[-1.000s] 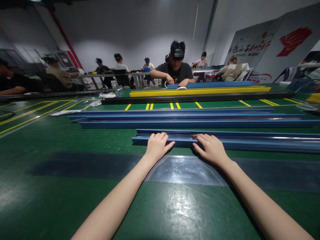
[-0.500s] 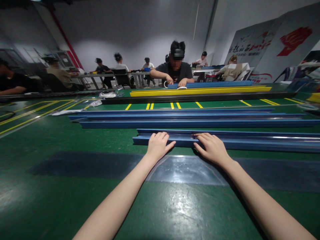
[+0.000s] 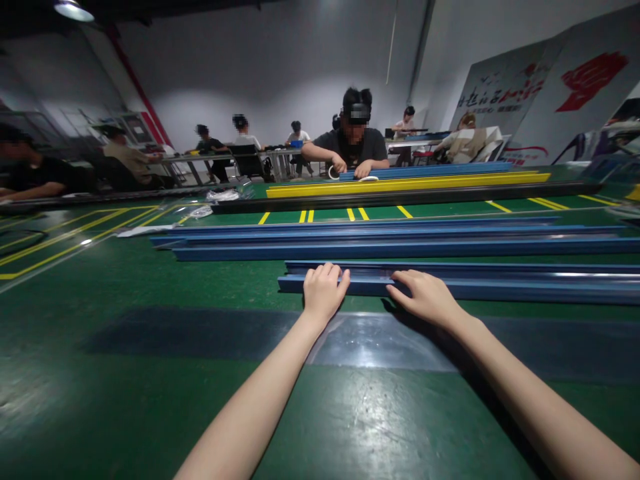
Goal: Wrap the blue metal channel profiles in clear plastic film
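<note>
Nearest blue channel lay lengthwise across the green tabletop, groove upward, its left end just past the left hand, its right end out of frame. Left hand was draped over the near wall, fingers close together, thumb beside them; could not tell whether it gripped. Right hand sat a little farther along, thumb and forefinger apart at the same wall; grip there likewise could not be told. Closer to the wearer, a clear strip lay flat, passing beneath both forearms. Beyond the channel, more blue channels ran roughly parallel, then a black length and a yellow one. Across the table a co-worker bent over another blue piece, both hands on it, white ring alongside.
</note>
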The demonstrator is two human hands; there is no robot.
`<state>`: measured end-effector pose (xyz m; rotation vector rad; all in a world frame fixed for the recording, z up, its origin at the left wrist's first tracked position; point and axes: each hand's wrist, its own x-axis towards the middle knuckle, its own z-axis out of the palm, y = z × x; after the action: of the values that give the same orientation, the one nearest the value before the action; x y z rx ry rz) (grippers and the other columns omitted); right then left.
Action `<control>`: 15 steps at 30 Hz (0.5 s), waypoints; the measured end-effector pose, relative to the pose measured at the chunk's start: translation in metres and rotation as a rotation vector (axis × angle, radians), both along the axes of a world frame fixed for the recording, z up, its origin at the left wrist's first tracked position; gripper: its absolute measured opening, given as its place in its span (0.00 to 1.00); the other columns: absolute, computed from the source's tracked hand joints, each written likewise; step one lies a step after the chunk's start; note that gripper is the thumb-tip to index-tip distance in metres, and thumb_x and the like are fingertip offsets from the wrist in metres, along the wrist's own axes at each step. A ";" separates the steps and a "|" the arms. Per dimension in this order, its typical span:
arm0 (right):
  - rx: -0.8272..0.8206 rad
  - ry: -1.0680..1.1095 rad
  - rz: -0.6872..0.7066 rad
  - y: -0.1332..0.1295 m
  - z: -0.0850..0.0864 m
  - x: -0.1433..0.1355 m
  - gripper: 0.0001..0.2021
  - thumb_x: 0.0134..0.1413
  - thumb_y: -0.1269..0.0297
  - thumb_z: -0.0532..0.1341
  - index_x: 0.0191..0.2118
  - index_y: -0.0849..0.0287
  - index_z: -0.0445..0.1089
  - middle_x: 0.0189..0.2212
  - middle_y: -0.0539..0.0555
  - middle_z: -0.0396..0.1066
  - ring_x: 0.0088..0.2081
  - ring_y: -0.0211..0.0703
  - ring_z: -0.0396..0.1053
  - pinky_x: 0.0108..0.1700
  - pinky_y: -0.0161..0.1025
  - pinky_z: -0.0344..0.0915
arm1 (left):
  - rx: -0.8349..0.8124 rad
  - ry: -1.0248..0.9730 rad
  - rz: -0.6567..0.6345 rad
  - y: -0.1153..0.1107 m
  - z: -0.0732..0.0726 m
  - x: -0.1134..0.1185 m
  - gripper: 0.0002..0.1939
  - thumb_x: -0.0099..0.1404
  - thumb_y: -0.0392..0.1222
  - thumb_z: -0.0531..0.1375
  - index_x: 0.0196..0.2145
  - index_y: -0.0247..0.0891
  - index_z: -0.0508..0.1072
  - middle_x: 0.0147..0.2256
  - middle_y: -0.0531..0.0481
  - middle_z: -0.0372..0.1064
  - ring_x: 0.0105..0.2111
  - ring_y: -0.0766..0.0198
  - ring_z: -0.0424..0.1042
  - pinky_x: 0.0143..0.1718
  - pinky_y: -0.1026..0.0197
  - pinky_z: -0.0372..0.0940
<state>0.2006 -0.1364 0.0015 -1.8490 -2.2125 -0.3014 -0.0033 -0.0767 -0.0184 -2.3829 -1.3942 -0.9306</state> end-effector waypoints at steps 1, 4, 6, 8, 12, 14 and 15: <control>-0.009 0.005 0.008 0.002 0.001 -0.003 0.17 0.56 0.54 0.47 0.39 0.56 0.68 0.35 0.55 0.72 0.36 0.43 0.68 0.34 0.36 0.57 | 0.003 -0.024 0.046 0.001 0.000 -0.001 0.17 0.66 0.44 0.47 0.26 0.38 0.68 0.28 0.48 0.69 0.32 0.61 0.67 0.32 0.58 0.52; -0.042 -0.010 0.035 0.007 0.004 -0.013 0.17 0.57 0.54 0.47 0.36 0.57 0.69 0.34 0.55 0.72 0.37 0.44 0.68 0.34 0.35 0.57 | 0.003 -0.067 0.138 0.002 0.000 -0.002 0.15 0.65 0.41 0.47 0.25 0.38 0.68 0.27 0.48 0.69 0.31 0.61 0.67 0.32 0.58 0.52; -0.066 -0.016 0.054 0.012 0.006 -0.021 0.17 0.57 0.54 0.47 0.34 0.57 0.69 0.33 0.55 0.72 0.37 0.43 0.68 0.33 0.35 0.57 | 0.004 -0.084 0.153 0.002 0.000 -0.002 0.13 0.65 0.40 0.48 0.26 0.38 0.67 0.28 0.48 0.69 0.32 0.60 0.67 0.33 0.57 0.52; -0.085 -0.012 0.068 0.016 0.009 -0.029 0.17 0.57 0.54 0.47 0.34 0.57 0.69 0.33 0.55 0.72 0.36 0.43 0.68 0.33 0.35 0.57 | 0.006 -0.105 0.170 0.003 0.000 -0.002 0.12 0.65 0.39 0.47 0.27 0.39 0.67 0.28 0.48 0.69 0.32 0.59 0.67 0.35 0.56 0.52; -0.083 -0.011 0.090 0.023 0.009 -0.040 0.16 0.56 0.53 0.48 0.33 0.57 0.68 0.35 0.54 0.71 0.38 0.43 0.67 0.32 0.35 0.57 | -0.020 -0.177 0.219 0.003 0.000 -0.003 0.11 0.63 0.34 0.47 0.30 0.40 0.67 0.30 0.48 0.71 0.34 0.58 0.67 0.37 0.54 0.53; -0.045 -0.025 0.096 0.023 0.006 -0.042 0.17 0.56 0.53 0.48 0.32 0.57 0.68 0.36 0.54 0.71 0.39 0.42 0.67 0.32 0.35 0.56 | -0.081 -0.191 0.234 0.003 0.002 -0.003 0.11 0.61 0.31 0.47 0.32 0.40 0.68 0.32 0.49 0.71 0.36 0.58 0.68 0.37 0.54 0.53; -0.017 -0.039 0.098 0.023 0.004 -0.042 0.17 0.56 0.52 0.48 0.31 0.57 0.68 0.35 0.54 0.71 0.39 0.42 0.66 0.32 0.35 0.56 | -0.128 -0.180 0.242 0.003 0.005 -0.004 0.12 0.60 0.30 0.47 0.33 0.40 0.68 0.32 0.49 0.72 0.36 0.58 0.68 0.37 0.54 0.54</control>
<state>0.1585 -0.1131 0.0058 -1.7507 -2.3299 -0.3030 -0.0070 -0.0734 -0.0137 -2.1939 -1.8129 -1.0377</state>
